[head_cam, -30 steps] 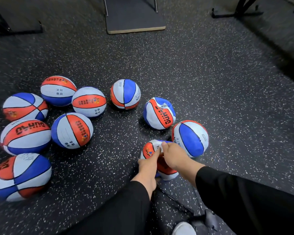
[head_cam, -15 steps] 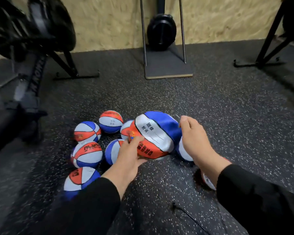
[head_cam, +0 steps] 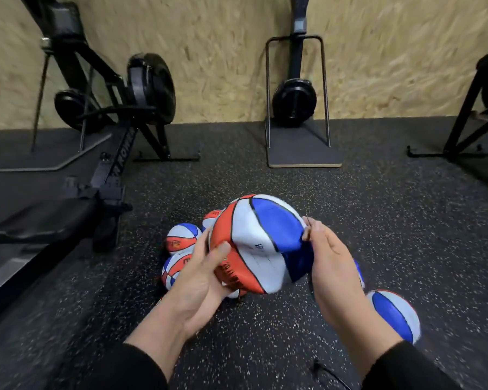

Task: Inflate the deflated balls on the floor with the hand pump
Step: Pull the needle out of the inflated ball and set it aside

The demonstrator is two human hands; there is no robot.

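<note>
A dented, half-flat ball (head_cam: 254, 237) in red, white and blue is lifted off the floor between both hands. My left hand (head_cam: 200, 277) cups its lower left side with the thumb over the red panel. My right hand (head_cam: 330, 266) pinches its blue right edge; a thin dark needle or hose tip seems to stick up at the fingers. Other balls of the same colours lie on the floor behind (head_cam: 181, 237) and at the lower right (head_cam: 395, 316). A black pump hose (head_cam: 330, 372) lies on the floor near my right sleeve; the pump itself is out of sight.
A black rowing machine (head_cam: 102, 153) stretches along the left. A second machine on a flat base (head_cam: 302, 153) stands against the chipboard wall ahead, and a black frame (head_cam: 462, 130) stands at the right. The floor is dark speckled rubber.
The ball went from the floor up into both hands and now sits higher and closer. My head has tilted up, so the wall and machines have come into view.
</note>
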